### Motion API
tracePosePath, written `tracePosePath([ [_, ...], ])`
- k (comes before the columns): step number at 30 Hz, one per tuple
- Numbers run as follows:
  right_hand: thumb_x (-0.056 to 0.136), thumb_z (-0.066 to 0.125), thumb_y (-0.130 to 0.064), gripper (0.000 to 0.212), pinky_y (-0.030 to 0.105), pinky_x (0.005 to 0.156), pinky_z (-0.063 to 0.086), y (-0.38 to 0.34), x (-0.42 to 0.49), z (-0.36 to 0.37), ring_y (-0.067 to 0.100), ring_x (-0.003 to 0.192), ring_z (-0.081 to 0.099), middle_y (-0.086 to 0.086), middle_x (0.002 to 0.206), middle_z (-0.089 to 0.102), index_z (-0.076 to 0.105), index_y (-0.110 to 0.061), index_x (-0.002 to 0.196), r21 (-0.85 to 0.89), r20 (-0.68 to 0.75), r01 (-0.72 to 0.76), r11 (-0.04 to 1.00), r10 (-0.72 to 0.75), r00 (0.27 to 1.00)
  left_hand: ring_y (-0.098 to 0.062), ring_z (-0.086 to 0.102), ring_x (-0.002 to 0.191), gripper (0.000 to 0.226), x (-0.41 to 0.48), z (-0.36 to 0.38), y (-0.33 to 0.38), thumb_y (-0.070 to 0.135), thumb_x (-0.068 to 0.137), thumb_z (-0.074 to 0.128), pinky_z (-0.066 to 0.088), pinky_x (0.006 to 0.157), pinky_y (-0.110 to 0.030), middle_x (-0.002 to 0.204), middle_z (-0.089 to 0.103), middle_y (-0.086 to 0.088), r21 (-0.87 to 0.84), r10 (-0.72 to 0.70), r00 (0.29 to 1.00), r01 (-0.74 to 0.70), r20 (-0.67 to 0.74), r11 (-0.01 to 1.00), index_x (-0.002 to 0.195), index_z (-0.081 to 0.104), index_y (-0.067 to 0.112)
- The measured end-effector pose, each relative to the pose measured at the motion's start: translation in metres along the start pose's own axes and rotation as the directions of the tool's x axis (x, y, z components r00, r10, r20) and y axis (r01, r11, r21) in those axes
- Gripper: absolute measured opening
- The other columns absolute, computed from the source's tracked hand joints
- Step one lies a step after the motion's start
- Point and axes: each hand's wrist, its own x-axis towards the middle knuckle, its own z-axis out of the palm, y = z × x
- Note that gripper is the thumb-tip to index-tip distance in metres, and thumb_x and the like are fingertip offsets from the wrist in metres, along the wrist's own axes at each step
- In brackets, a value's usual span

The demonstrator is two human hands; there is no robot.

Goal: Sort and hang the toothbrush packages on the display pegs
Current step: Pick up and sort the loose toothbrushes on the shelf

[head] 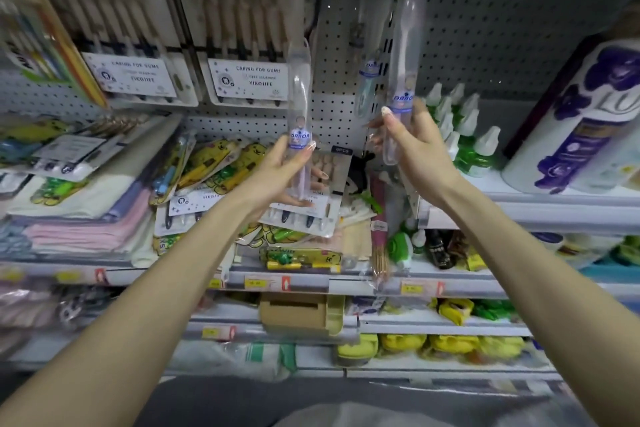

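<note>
Your left hand (277,170) is gripping a clear toothbrush tube (300,107) upright, fingers closed round its lower end, over the piled shelf (166,272). Your right hand (412,146) is pinching a second tube (403,73), raised toward the far pegboard (485,31); a third tube (369,80) is hanging there, just left

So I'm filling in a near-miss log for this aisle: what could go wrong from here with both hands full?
1. Each hand grips a slim clear toothbrush tube low down: left hand, right hand. The right tube stands tall, so it could tip or slip while being hooked on.
2. Neither hand is free to steady the peg or the tube already hanging, which might get knocked off.
3. The loose heap of packs below could slide if bumped.
</note>
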Motion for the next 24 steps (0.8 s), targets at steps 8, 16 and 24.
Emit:
tracePosePath([
  [8,0.101,0.049,-0.027,0.034,0.035,0.058,0.054,-0.006,0.014,-0.006,0.015,0.063,0.057,-0.001,0.080,0.059,0.039,-0.018,0.132,0.022,-0.023,-0.035,0.999,0.035,0.999,-0.016,0.065,0.106,0.037,0.003,0.007,0.001,0.011,0.087,0.066,0.055,0.088,-0.047,0.120,0.064,-0.001,0.027,0.027,0.999,-0.026,-0.037,0.999,0.110,0.048,0.032],
  [16,0.103,0.043,-0.023,0.028,0.025,0.052,0.050,0.002,0.011,-0.010,0.013,0.061,0.055,0.004,0.081,0.057,0.039,-0.019,0.130,-0.006,0.009,-0.076,0.997,0.076,0.997,-0.013,0.071,0.090,0.037,0.005,0.018,-0.002,0.005,0.087,0.065,0.059,0.074,-0.032,0.101,0.071,0.004,-0.066,0.024,1.000,-0.024,-0.012,0.998,0.115,0.053,0.025],
  [24,0.098,0.047,-0.046,0.031,0.021,0.047,0.039,0.009,0.031,-0.011,0.011,0.058,0.051,0.003,0.076,0.060,0.063,-0.020,0.097,0.081,-0.036,-0.284,0.955,0.287,0.957,-0.009,0.072,0.079,0.023,0.007,0.023,0.005,0.010,0.088,0.064,0.060,0.069,-0.030,0.087,0.074,0.007,-0.087,0.024,0.999,-0.027,-0.041,0.996,0.107,0.056,0.019],
])
